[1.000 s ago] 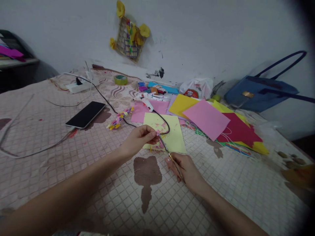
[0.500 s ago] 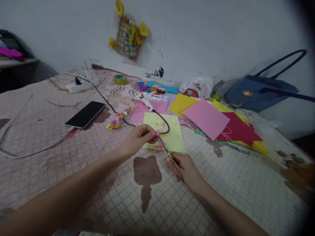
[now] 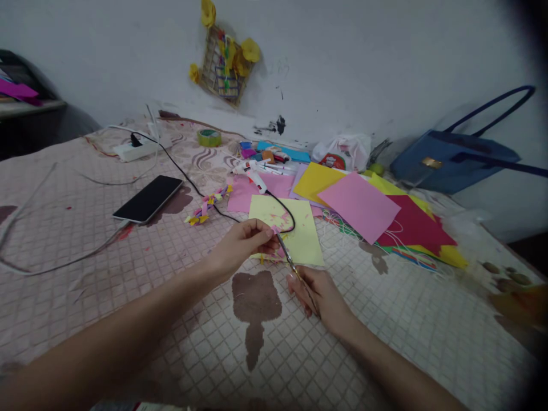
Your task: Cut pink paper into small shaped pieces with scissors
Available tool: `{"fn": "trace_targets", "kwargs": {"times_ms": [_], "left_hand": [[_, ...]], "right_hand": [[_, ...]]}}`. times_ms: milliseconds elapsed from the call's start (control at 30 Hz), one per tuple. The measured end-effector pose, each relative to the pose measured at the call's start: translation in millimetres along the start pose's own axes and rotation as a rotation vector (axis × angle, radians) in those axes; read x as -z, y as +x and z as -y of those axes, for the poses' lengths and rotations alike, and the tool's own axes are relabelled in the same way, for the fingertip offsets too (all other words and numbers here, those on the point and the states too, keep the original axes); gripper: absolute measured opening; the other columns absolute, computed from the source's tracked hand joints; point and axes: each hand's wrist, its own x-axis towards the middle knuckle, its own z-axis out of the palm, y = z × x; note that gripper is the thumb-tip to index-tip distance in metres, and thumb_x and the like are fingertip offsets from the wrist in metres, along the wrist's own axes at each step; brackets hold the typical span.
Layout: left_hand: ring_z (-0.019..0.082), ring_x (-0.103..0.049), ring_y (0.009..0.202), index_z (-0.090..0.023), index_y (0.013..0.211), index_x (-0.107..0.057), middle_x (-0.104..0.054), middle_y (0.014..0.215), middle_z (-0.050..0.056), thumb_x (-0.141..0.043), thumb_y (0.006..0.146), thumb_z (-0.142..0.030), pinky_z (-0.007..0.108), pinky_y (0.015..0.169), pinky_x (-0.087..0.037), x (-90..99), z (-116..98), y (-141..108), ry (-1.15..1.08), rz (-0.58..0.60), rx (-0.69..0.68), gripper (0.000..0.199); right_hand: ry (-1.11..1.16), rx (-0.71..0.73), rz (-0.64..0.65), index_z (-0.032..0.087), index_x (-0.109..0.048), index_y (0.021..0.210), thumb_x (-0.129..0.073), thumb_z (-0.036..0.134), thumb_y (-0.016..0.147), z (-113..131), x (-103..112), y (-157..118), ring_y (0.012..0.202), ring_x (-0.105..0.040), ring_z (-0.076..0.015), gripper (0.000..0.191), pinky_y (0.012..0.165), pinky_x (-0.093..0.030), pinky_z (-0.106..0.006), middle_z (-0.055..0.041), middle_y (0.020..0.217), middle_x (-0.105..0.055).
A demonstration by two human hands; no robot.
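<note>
My left hand (image 3: pixel 252 238) pinches a small piece of pink paper (image 3: pixel 274 229) between thumb and fingertips. My right hand (image 3: pixel 319 294) is closed around the handles of a pair of scissors (image 3: pixel 289 260), whose blades point up and left and reach the pink piece. Beneath both lies a pale yellow sheet (image 3: pixel 306 234) scattered with pink and yellow paper scraps. Left of the sheet rests a garland of small pink, yellow and purple paper pieces (image 3: pixel 209 204). Behind the sheet, a white glue gun (image 3: pixel 257 180) lies on pink paper, its black cord looping over the yellow sheet.
A tablet (image 3: pixel 149 198) with a white cable lies at left, near a white power strip (image 3: pixel 135 149). Coloured paper sheets (image 3: pixel 359 206) and white string are stacked at right, before a blue handbag (image 3: pixel 454 160). A tape roll (image 3: pixel 209 137) stands at the back.
My left hand has shifted very slightly to the right with the pink piece. The scissors and my right hand stay nearly in place.
</note>
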Motion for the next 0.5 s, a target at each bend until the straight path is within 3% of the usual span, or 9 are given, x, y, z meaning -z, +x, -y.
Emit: {"fn": "trace_targets", "kwargs": {"times_ms": [500], "left_hand": [[0.009, -0.057, 0.067, -0.013, 0.076, -0.050, -0.059, 0.072, 0.002, -0.055, 0.076, -0.025, 0.026, 0.068, -0.046, 0.2, 0.3, -0.4, 0.053, 0.011, -0.030, 0.013]], "right_hand": [[-0.057, 0.050, -0.014, 0.017, -0.046, 0.060, -0.040, 0.041, 0.083, 1.2, 0.5, -0.3, 0.039, -0.037, -0.0073, 0.034, 0.037, -0.028, -0.018, 0.0053, 0.043, -0.040]]}}
